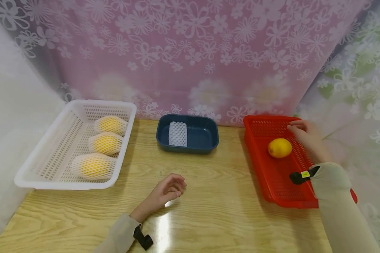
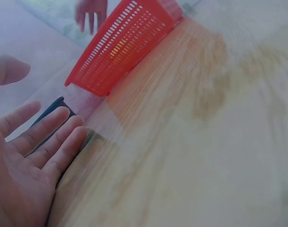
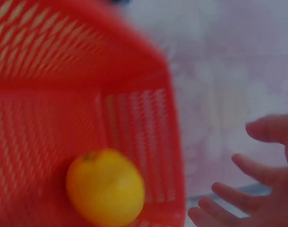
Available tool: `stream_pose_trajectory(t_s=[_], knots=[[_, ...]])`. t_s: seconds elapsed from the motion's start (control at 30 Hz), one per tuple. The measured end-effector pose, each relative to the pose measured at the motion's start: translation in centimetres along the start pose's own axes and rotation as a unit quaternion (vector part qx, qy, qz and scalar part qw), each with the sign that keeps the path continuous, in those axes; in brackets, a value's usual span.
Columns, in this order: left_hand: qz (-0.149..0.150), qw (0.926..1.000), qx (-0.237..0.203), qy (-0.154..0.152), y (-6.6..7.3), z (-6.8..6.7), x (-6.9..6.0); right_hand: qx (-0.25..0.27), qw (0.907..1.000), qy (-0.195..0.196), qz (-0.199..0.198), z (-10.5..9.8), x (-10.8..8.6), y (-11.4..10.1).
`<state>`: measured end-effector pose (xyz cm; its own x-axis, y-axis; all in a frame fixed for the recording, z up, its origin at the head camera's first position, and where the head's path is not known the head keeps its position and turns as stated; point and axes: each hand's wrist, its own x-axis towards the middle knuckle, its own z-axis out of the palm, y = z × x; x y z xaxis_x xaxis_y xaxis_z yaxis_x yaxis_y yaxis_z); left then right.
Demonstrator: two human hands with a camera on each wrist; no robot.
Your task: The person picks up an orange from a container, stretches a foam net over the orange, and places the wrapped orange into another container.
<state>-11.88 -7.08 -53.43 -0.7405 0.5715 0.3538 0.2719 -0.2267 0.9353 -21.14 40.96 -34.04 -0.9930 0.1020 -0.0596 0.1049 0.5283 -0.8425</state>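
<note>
A yellow lemon-like fruit (image 1: 280, 148) lies in the red basket (image 1: 263, 175) on the right; the right wrist view shows the same fruit (image 3: 106, 188) from above. Over that basket's far right rim is my right hand (image 1: 308, 137), its fingers apart and holding nothing. My left hand (image 1: 168, 189) hovers or rests over the front middle of the table, fingers loosely bent, palm bare in the left wrist view. Beyond it stands a dark blue tray (image 1: 202, 135) with a white foam net sleeve (image 1: 178, 134) at its left end.
At the left, a white basket (image 1: 57, 151) holds three yellow fruits in white foam nets, the front one (image 1: 96, 166) nearest. All the containers stand on a wood-grain table (image 1: 209, 211). A pink flowered curtain (image 1: 190, 63) hangs behind them.
</note>
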Motion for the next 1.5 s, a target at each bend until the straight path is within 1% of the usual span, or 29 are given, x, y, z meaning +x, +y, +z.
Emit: stream_pose_trajectory(t_s=[0.03, 0.07, 0.1, 0.17, 0.23, 0.27, 0.33, 0.43, 0.5, 0.57, 0.63, 0.73, 0.83, 0.93, 1.0, 1.1, 1.17, 1.37, 1.5], knots=[[-0.001, 1.0000, 0.002, -0.001, 0.0, 0.0, 0.0, -0.074, 0.9972, -0.006, -0.006, 0.0, 0.5, 0.5], [-0.002, 1.0000, 0.004, -0.002, 0.1, -0.1, 0.0, -0.139, 0.9900, -0.020, -0.014, 0.1, 1.1, 1.1], [-0.004, 1.0000, 0.005, -0.004, 0.1, -0.1, 0.0, -0.183, 0.9821, -0.041, -0.020, 0.1, 1.7, 1.6], [-0.005, 0.9999, 0.011, -0.008, 0.2, -0.1, 0.0, -0.230, 0.9694, -0.077, -0.036, 0.2, 2.6, 2.7], [-0.008, 0.9998, 0.015, -0.013, 0.3, 0.0, 0.0, -0.240, 0.9628, -0.118, -0.038, 0.2, 3.2, 3.8], [-0.009, 0.9997, 0.017, -0.016, 0.4, 0.0, 0.0, -0.234, 0.9619, -0.138, -0.032, 0.2, 3.4, 4.3], [-0.009, 0.9995, 0.023, -0.020, 0.4, 0.0, 0.1, -0.209, 0.9633, -0.167, -0.021, 0.1, 3.6, 5.4], [-0.012, 0.9993, 0.026, -0.023, 0.5, 0.0, 0.1, -0.155, 0.9670, -0.202, -0.002, 0.1, 3.5, 6.9], [-0.009, 0.9992, 0.030, -0.025, 0.4, -0.1, 0.0, -0.157, 0.9666, -0.202, -0.002, 0.2, 3.6, 7.9], [-0.012, 0.9992, 0.031, -0.024, 0.4, -0.1, 0.0, -0.151, 0.9678, -0.201, -0.003, 0.3, 3.5, 8.4], [-0.013, 0.9991, 0.034, -0.023, 0.3, -0.2, 0.0, -0.170, 0.9684, -0.182, -0.004, 0.5, 3.4, 8.8], [-0.019, 0.9989, 0.037, -0.023, 0.3, -0.1, 0.0, -0.176, 0.9703, -0.165, 0.014, 0.7, 3.2, 9.0], [-0.022, 0.9986, 0.042, -0.024, 0.4, 0.0, 0.0, -0.190, 0.9692, -0.152, 0.037, 0.9, 3.0, 9.2], [-0.026, 0.9984, 0.044, -0.023, 0.5, 0.0, 0.1, -0.207, 0.9665, -0.145, 0.044, 1.1, 3.0, 9.4], [-0.020, 0.9985, 0.044, -0.026, 0.5, 0.0, 0.1, -0.225, 0.9626, -0.144, 0.044, 1.4, 3.0, 9.4], [-0.011, 0.9986, 0.045, -0.027, 0.5, 0.0, 0.1, -0.258, 0.9549, -0.144, 0.032, 1.6, 3.2, 9.5], [-0.009, 0.9985, 0.047, -0.027, 0.4, 0.0, 0.1, -0.269, 0.9518, -0.143, 0.031, 1.6, 3.2, 9.6], [-0.006, 0.9982, 0.054, -0.027, 0.2, -0.1, 0.1, -0.253, 0.9570, -0.137, 0.040, 1.3, 3.0, 10.2], [-0.014, 0.9981, 0.055, -0.023, 0.2, -0.1, 0.0, -0.257, 0.9573, -0.130, 0.029, 1.2, 2.7, 10.0]])
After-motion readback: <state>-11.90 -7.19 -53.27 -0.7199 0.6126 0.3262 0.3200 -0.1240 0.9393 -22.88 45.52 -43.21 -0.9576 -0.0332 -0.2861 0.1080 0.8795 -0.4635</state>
